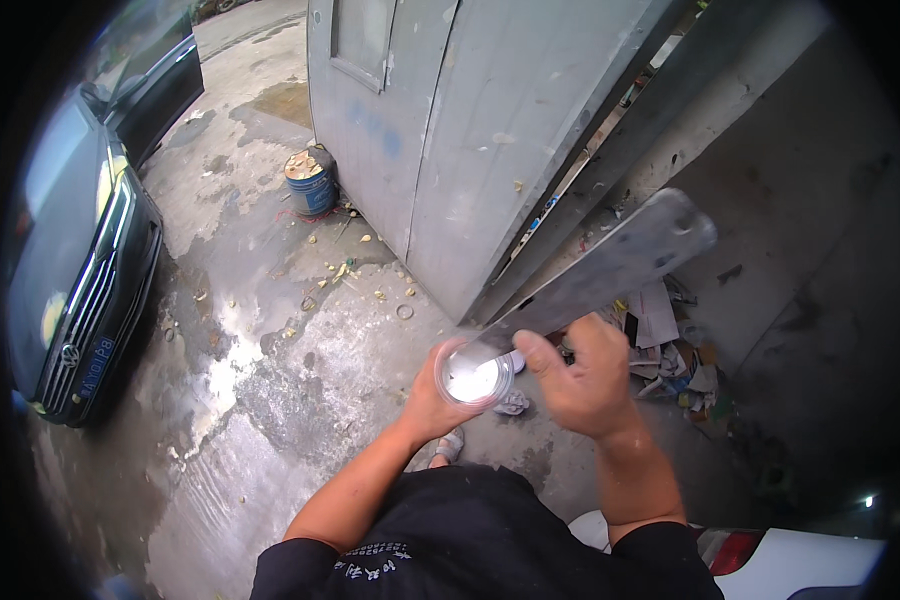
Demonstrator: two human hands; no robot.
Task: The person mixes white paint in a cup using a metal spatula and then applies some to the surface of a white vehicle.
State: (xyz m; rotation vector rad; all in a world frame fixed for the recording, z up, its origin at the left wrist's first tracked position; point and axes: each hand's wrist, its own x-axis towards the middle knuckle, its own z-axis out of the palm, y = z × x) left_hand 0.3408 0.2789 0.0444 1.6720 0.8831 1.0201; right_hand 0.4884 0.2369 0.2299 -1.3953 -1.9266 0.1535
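My left hand (426,398) is wrapped round a clear plastic cup (454,402) that holds something white (478,380). The cup is in front of my body, with its open mouth facing up. My right hand (585,385) is closed at the lower part of a long flat grey blade (610,255) with a rounded far end. The blade slants up and away to the right, and its near end reaches the mouth of the cup. Slight blur and the fingers themselves hide part of the right hand's grip.
A dark car (80,270) stands at the left with a door open. Ahead is a grey metal door (420,120), with a blue bucket (312,185) beside it. Paper and litter (670,350) lie at the right. A white car part with a red lamp (735,552) is behind my right elbow.
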